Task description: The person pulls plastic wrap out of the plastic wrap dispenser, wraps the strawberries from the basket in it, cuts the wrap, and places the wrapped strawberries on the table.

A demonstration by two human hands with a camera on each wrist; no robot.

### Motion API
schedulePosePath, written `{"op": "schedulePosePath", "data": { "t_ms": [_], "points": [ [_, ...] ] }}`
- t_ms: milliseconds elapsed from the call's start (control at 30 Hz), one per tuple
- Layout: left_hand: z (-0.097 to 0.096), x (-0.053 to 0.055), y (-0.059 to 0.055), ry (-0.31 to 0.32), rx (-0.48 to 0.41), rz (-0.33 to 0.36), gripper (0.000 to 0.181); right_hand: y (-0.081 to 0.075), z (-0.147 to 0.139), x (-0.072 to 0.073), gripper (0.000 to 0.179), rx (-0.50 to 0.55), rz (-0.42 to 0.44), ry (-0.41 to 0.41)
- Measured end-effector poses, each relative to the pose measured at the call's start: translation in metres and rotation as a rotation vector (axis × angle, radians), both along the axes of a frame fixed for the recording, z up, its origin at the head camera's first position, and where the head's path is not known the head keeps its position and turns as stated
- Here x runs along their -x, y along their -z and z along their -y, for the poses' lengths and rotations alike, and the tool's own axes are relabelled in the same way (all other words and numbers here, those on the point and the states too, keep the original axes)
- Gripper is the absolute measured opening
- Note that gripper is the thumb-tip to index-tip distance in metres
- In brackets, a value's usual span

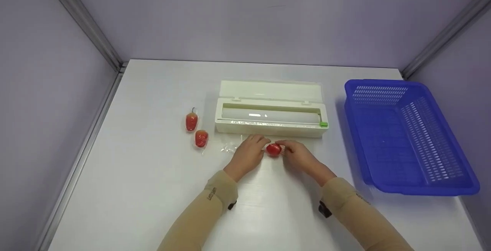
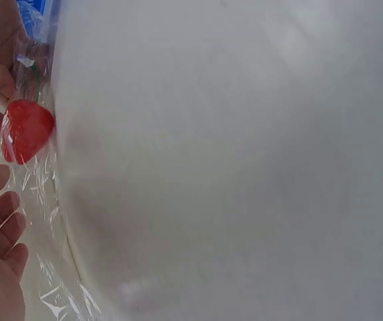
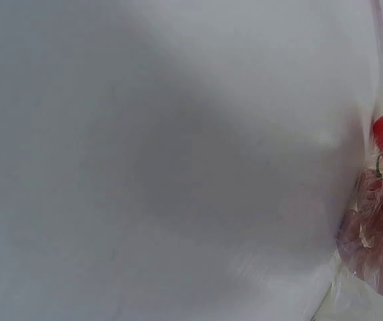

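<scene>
A glossy red fruit [image 1: 274, 149] with a thin green stem lies on clear plastic wrap [image 2: 41, 194] in front of the film dispenser. In the left wrist view, some wrap covers the fruit and spreads beyond it. My left hand [image 1: 249, 152] is just left of the fruit, its fingers loosely bent with nothing visible between them. On the stem side, my right hand [image 1: 301, 156] pinches the wrap; the right wrist view shows film bunched over its fingers [image 3: 372, 221]. Part of that grip is cut off by the frame edge.
Behind my hands stands a white film dispenser [image 1: 268, 129], lid raised, with a film roll [image 1: 270, 115] and green slider [image 1: 323, 124]. Two wrapped red fruits, one upper [image 1: 191, 121] and one lower [image 1: 201, 139], lie left. A blue basket [image 1: 383, 136] stands right.
</scene>
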State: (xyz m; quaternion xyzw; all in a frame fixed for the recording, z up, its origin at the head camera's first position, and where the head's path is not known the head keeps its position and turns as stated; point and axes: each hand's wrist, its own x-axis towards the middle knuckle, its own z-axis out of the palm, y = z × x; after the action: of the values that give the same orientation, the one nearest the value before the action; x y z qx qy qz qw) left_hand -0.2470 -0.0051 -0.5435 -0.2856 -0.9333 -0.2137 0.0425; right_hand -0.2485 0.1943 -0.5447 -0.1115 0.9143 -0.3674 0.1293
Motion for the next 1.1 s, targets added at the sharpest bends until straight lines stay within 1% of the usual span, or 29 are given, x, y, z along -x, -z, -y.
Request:
{"op": "schedulePosePath", "data": {
  "t_ms": [100, 167, 233, 267, 300, 367, 467, 533, 600, 633, 700, 767, 833, 933, 1000, 1100],
  "points": [
    [-0.010, 0.000, 0.002, 0.042, -0.016, -0.020, 0.034, 0.001, -0.001, -0.001, 0.038, 0.033, -0.037, -0.027],
    [-0.016, 0.000, 0.004, 0.069, -0.031, -0.038, 0.031, 0.001, -0.002, -0.002, 0.039, 0.057, -0.048, -0.035],
    [-0.020, -0.001, 0.006, 0.089, -0.036, -0.052, 0.027, 0.001, -0.004, -0.003, 0.040, 0.069, -0.057, -0.036],
    [-0.022, -0.002, 0.007, 0.093, -0.038, -0.054, 0.024, 0.001, -0.005, -0.004, 0.040, 0.072, -0.057, -0.023],
    [-0.024, -0.002, 0.008, 0.093, -0.037, -0.054, 0.022, 0.001, -0.006, -0.006, 0.040, 0.070, -0.059, -0.003],
    [-0.027, -0.002, 0.009, 0.082, -0.034, -0.040, 0.018, 0.000, -0.009, -0.010, 0.039, 0.041, -0.097, 0.042],
    [-0.030, 0.000, 0.009, 0.061, -0.028, -0.013, 0.017, -0.002, -0.019, -0.019, 0.038, -0.033, -0.189, 0.110],
    [-0.030, 0.001, 0.010, 0.044, -0.015, 0.000, 0.019, 0.000, -0.027, -0.026, 0.043, -0.102, -0.262, 0.132],
    [-0.030, 0.002, 0.010, 0.031, 0.008, 0.000, 0.020, 0.003, -0.036, -0.032, 0.046, -0.157, -0.307, 0.152],
    [-0.030, 0.002, 0.010, 0.020, 0.020, 0.002, 0.021, 0.005, -0.040, -0.034, 0.044, -0.177, -0.326, 0.156],
    [-0.031, 0.002, 0.009, -0.004, 0.050, 0.004, 0.023, 0.009, -0.047, -0.037, 0.032, -0.183, -0.365, 0.166],
    [-0.031, 0.002, 0.008, -0.022, 0.072, 0.005, 0.024, 0.012, -0.053, -0.038, 0.018, -0.115, -0.381, 0.187],
    [-0.032, 0.002, 0.007, -0.036, 0.082, 0.007, 0.024, 0.013, -0.056, -0.039, 0.006, -0.005, -0.373, 0.214],
    [-0.033, 0.003, 0.006, -0.039, 0.088, -0.004, 0.023, 0.012, -0.056, -0.039, 0.006, 0.164, -0.304, 0.282],
    [-0.033, 0.003, 0.008, -0.042, 0.096, -0.018, 0.025, 0.010, -0.053, -0.039, 0.007, 0.224, -0.244, 0.326],
    [-0.033, 0.004, 0.010, -0.046, 0.117, -0.048, 0.028, 0.007, -0.050, -0.036, 0.010, 0.259, -0.156, 0.394]
  ]
}}
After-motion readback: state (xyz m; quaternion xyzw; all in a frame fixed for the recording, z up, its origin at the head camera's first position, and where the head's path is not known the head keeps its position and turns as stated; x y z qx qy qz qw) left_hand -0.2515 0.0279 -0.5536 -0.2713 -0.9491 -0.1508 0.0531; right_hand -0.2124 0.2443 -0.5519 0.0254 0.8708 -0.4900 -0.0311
